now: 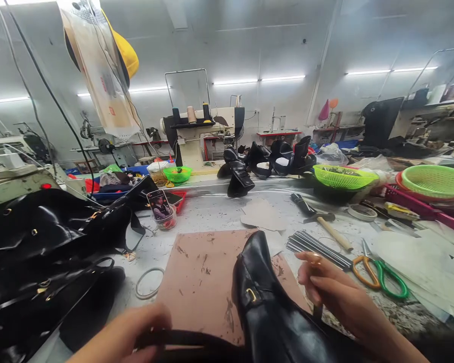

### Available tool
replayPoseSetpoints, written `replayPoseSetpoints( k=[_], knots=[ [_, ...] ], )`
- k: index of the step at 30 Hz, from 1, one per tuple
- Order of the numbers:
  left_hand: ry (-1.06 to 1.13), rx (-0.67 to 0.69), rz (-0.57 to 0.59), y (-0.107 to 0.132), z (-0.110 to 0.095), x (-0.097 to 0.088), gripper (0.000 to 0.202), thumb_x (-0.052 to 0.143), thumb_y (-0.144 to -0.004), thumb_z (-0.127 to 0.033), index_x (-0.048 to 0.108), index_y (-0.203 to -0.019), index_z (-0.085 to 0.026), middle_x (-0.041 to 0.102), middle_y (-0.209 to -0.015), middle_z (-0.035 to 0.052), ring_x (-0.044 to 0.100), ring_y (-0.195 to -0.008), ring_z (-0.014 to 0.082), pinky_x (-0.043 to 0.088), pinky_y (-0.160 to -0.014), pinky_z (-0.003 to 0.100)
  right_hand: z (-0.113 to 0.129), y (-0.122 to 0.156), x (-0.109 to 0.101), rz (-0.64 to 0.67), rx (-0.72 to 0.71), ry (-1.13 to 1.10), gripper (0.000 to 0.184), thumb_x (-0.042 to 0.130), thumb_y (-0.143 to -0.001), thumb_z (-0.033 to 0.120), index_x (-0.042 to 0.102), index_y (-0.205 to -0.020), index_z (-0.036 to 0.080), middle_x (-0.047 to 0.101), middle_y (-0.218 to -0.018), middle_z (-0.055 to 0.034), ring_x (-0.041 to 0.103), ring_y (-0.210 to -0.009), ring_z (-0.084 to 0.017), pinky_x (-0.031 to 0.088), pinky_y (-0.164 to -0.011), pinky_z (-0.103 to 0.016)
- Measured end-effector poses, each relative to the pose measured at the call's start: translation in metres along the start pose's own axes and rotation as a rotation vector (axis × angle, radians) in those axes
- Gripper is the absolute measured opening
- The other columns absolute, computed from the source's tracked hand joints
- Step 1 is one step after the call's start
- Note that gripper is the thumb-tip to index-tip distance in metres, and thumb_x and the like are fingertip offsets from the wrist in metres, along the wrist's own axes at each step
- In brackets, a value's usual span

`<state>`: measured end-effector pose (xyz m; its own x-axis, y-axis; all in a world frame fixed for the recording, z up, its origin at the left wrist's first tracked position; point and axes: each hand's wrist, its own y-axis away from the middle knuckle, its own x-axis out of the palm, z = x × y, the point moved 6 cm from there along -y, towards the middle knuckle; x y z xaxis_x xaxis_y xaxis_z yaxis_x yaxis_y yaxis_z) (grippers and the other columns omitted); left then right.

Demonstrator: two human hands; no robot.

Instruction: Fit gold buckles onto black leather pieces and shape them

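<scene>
A black leather boot upper (267, 297) with a gold buckle lies toe-away on a brown work board (200, 277) in front of me. My left hand (130, 335) is closed round a black strap or edge of the boot at the bottom of the view. My right hand (333, 295) is closed to the right of the boot, fingers pinched round a thin dark tool whose end shows below the hand. A ring sits on one finger.
Orange-and-green scissors (382, 275), a wooden-handled hammer (327, 224) and dark strips (318, 247) lie to the right. Black leather pieces (41, 252) pile on the left. A phone in a cup (161, 209), green baskets (344, 176) and more boot uppers (268, 159) stand behind.
</scene>
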<state>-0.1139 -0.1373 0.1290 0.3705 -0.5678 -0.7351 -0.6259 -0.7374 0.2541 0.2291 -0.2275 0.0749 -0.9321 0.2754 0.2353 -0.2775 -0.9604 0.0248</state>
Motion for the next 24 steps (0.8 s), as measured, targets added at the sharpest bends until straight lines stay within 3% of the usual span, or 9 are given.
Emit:
replayPoseSetpoints(
  k=[2,3,6,10,12,14,18,21,24],
  knots=[
    [0.01,0.077,-0.025,-0.003,-0.029,-0.008,0.021,0.053,-0.067,-0.012,0.066,-0.079,-0.023,0.064,-0.106,0.0011,0.059,-0.092,0.0188,0.044,-0.077,0.022,0.014,-0.002,0.028,0.193,-0.051,0.086,0.031,0.061,-0.073,0.04,0.065,-0.099,0.023,0.058,-0.067,0.0021,0.049,-0.054,-0.012,0.039,-0.052,-0.025],
    [0.022,0.12,-0.047,-0.005,-0.044,-0.01,0.018,0.053,-0.069,-0.012,0.065,-0.078,-0.022,0.063,-0.109,0.0014,0.059,-0.092,0.018,0.044,-0.076,0.021,0.02,-0.002,0.043,0.286,-0.082,0.155,0.031,0.056,-0.076,0.042,0.066,-0.096,0.022,0.059,-0.069,0.0006,0.051,-0.059,-0.014,0.04,-0.055,-0.026],
    [0.038,0.248,-0.001,-0.014,-0.081,-0.003,0.014,0.056,-0.071,-0.014,0.064,-0.081,-0.021,0.064,-0.087,0.0004,0.059,-0.079,0.0148,0.045,-0.07,0.021,0.026,0.005,0.085,0.469,-0.151,0.408,0.034,0.04,-0.085,0.042,0.065,-0.091,0.021,0.064,-0.085,-0.004,0.057,-0.079,-0.02,0.044,-0.071,-0.032],
    [0.355,0.229,0.177,-0.029,-0.093,0.024,0.016,0.059,-0.068,-0.013,0.057,-0.082,-0.018,0.062,-0.082,-0.0002,0.06,-0.076,0.0142,0.047,-0.07,0.025,0.023,0.015,0.119,0.579,-0.182,0.625,0.024,0.044,-0.085,0.032,0.064,-0.094,0.022,0.067,-0.095,-0.0046,0.059,-0.09,-0.023,0.043,-0.082,-0.034],
    [0.558,0.239,0.283,-0.032,-0.093,0.038,0.026,0.061,-0.065,-0.011,0.055,-0.089,-0.018,0.062,-0.088,0.0011,0.062,-0.082,0.0152,0.048,-0.077,0.029,0.018,0.019,0.121,0.588,-0.17,0.603,0.022,0.048,-0.084,0.03,0.064,-0.097,0.023,0.067,-0.097,-0.0045,0.06,-0.092,-0.023,0.044,-0.084,-0.034],
    [0.662,0.236,0.284,-0.035,-0.087,0.05,0.027,0.061,-0.065,-0.012,0.056,-0.091,-0.017,0.062,-0.087,0.0012,0.061,-0.081,0.0145,0.047,-0.079,0.03,0.01,0.023,0.113,0.563,-0.126,0.562,0.021,0.051,-0.083,0.031,0.064,-0.098,0.023,0.068,-0.096,-0.0044,0.06,-0.091,-0.023,0.045,-0.083,-0.034],
    [0.612,0.204,0.12,-0.041,-0.072,0.067,0.012,0.061,-0.071,-0.025,0.064,-0.078,-0.016,0.059,-0.075,0.0006,0.054,-0.074,0.014,0.042,-0.075,0.027,-0.005,0.032,0.086,0.398,-0.023,0.325,0.021,0.06,-0.08,0.038,0.066,-0.094,0.023,0.067,-0.088,-0.0035,0.061,-0.083,-0.02,0.048,-0.077,-0.033],
    [0.599,0.193,0.155,-0.045,-0.07,0.084,0.019,0.056,-0.076,-0.032,0.065,-0.076,-0.015,0.056,-0.072,0.0004,0.05,-0.07,0.0137,0.04,-0.068,0.025,-0.01,0.04,0.072,0.286,0.002,0.062,0.024,0.065,-0.077,0.043,0.065,-0.091,0.024,0.066,-0.082,-0.0018,0.061,-0.075,-0.017,0.049,-0.071,-0.03],
    [0.569,0.235,0.165,-0.046,-0.075,0.09,0.021,0.053,-0.081,-0.034,0.064,-0.077,-0.016,0.054,-0.073,-0.0003,0.048,-0.071,0.0134,0.039,-0.069,0.025,-0.011,0.044,0.075,0.291,0.01,0.048,0.022,0.068,-0.076,0.042,0.067,-0.09,0.024,0.066,-0.083,-0.0015,0.061,-0.078,-0.017,0.049,-0.075,-0.03]
  ],
)
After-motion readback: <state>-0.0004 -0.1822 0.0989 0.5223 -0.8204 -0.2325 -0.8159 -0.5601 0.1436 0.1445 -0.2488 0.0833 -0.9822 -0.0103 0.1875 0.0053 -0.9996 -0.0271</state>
